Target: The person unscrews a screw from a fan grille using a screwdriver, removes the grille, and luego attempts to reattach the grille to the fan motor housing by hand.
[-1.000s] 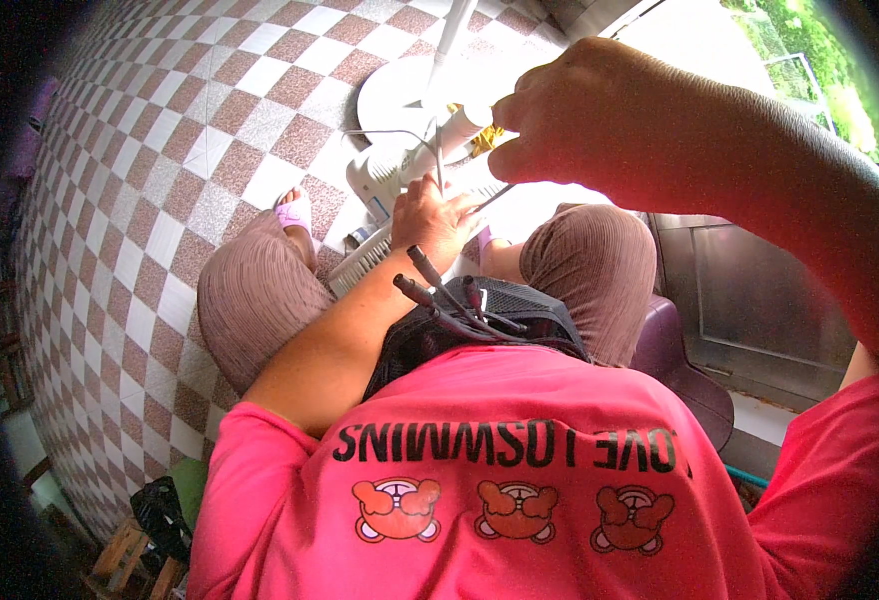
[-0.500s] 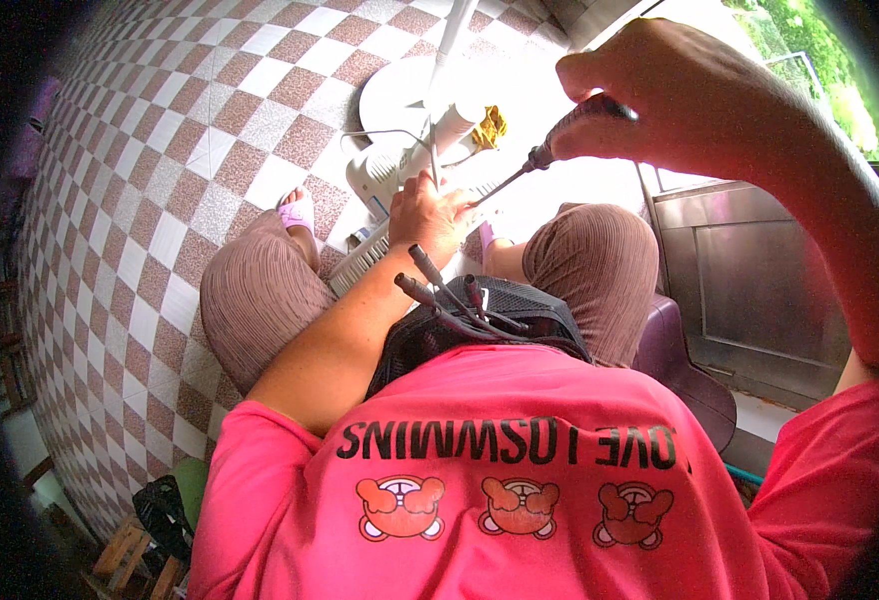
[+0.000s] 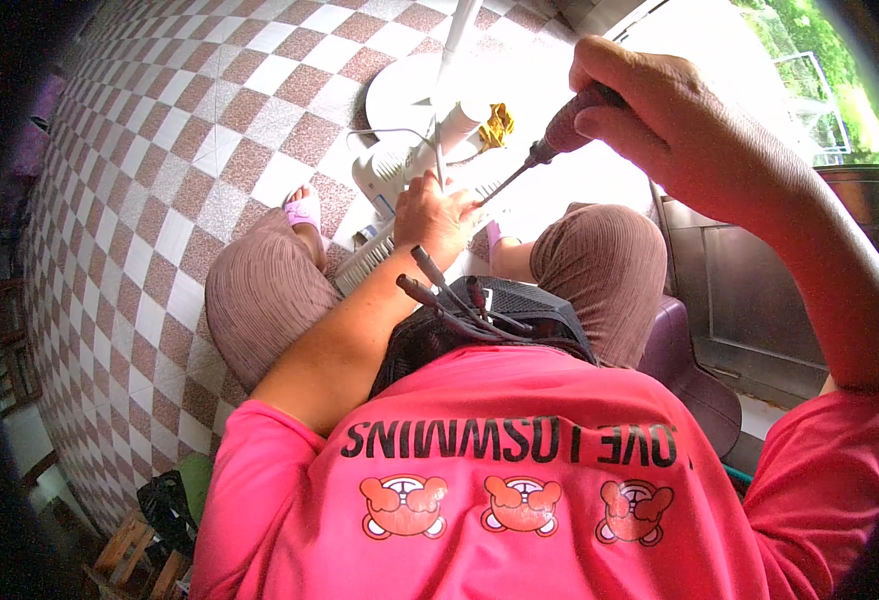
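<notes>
My right hand (image 3: 650,130) is closed round the dark handle of a screwdriver (image 3: 560,130), its shaft angled down-left to beside the fingers of my left hand (image 3: 435,225). My left hand grips a white plastic appliance (image 3: 380,180) between my knees; its fingertips and the screwdriver's tip are too small to make out exactly. A slotted white piece (image 3: 360,268) lies below the appliance. Behind them are a white round base (image 3: 395,95), an upright white pole (image 3: 458,35) with a thin cable, and a crumpled yellow item (image 3: 497,123).
I sit on a purple plastic seat (image 3: 690,390) on a checkered tile floor (image 3: 160,200). A metal-panelled door (image 3: 740,290) and bright glazed opening are at right, close to my right arm. Wooden pieces (image 3: 125,550) and a black bag (image 3: 165,505) are at lower left.
My right hand has shifted up and to the right and turned, bringing the screwdriver's handle and shaft into view. My left hand has stayed nearly still on the white appliance.
</notes>
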{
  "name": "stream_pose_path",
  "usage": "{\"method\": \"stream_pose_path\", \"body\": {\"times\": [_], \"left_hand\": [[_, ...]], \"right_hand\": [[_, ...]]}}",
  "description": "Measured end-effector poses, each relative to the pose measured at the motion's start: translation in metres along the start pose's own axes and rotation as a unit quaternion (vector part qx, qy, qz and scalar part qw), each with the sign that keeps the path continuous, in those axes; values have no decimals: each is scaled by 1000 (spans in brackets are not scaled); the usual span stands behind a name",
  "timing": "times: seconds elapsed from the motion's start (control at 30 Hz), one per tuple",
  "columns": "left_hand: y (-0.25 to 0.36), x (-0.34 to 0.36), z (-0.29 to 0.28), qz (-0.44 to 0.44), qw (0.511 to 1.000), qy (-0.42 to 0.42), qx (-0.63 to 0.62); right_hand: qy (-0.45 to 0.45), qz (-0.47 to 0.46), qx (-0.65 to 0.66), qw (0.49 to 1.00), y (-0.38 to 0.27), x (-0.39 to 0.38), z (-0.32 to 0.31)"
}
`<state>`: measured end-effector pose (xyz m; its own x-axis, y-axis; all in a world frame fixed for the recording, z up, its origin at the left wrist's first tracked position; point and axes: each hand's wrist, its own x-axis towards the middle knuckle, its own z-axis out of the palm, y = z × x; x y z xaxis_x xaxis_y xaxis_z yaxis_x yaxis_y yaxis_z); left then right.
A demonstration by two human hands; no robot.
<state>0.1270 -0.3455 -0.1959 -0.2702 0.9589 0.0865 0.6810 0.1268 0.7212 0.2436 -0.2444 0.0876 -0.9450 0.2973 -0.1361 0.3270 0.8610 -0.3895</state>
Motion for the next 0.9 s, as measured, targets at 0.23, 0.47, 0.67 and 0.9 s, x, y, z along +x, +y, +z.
{"method": "stream_pose_path", "body": {"times": [0.23,0.47,0.67,0.9], "left_hand": [[-1,-3,-3,7,1000,1,4],[1,-3,-2,61,995,70,23],[2,-2,-2,73,992,100,7],[-6,2,1,17,999,-21,20]], "right_hand": [[-36,17,-38,998,-46,4,-16],[-10,-69,-61,996,11,-7,-3],[-14,-76,-127,989,9,-8,-6],[-49,77,-49,995,-10,3,-9]]}}
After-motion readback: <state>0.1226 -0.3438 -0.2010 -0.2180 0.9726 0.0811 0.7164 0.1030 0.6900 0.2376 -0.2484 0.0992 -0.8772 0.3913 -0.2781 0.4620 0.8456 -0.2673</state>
